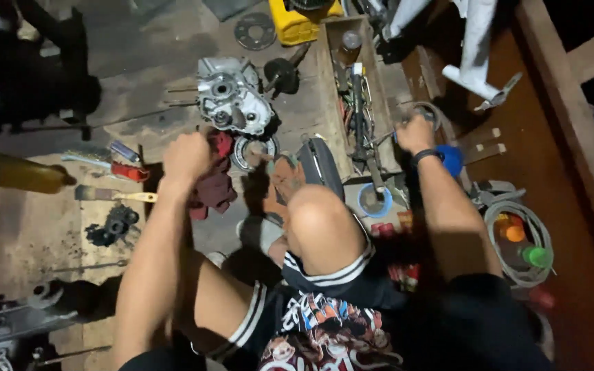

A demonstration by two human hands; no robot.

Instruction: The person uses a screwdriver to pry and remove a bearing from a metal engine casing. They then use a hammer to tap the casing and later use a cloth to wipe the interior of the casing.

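I sit on the floor with my knees up. My left hand (185,156) is closed around a dark red rag (214,182) just below a grey metal engine case (232,103). My right hand (414,132) reaches to the right edge of a wooden toolbox (352,89) full of tools; its fingers are curled on something there, but I cannot make out what. A round bearing-like part (249,148) lies beside the rag.
A paintbrush (115,196), a red-handled tool (128,170) and a dark small part (113,225) lie at the left. A yellow-brown bottle (22,175) is at the far left. A coiled hose (517,233), a blue cap (452,159) and a yellow container (300,24) stand around.
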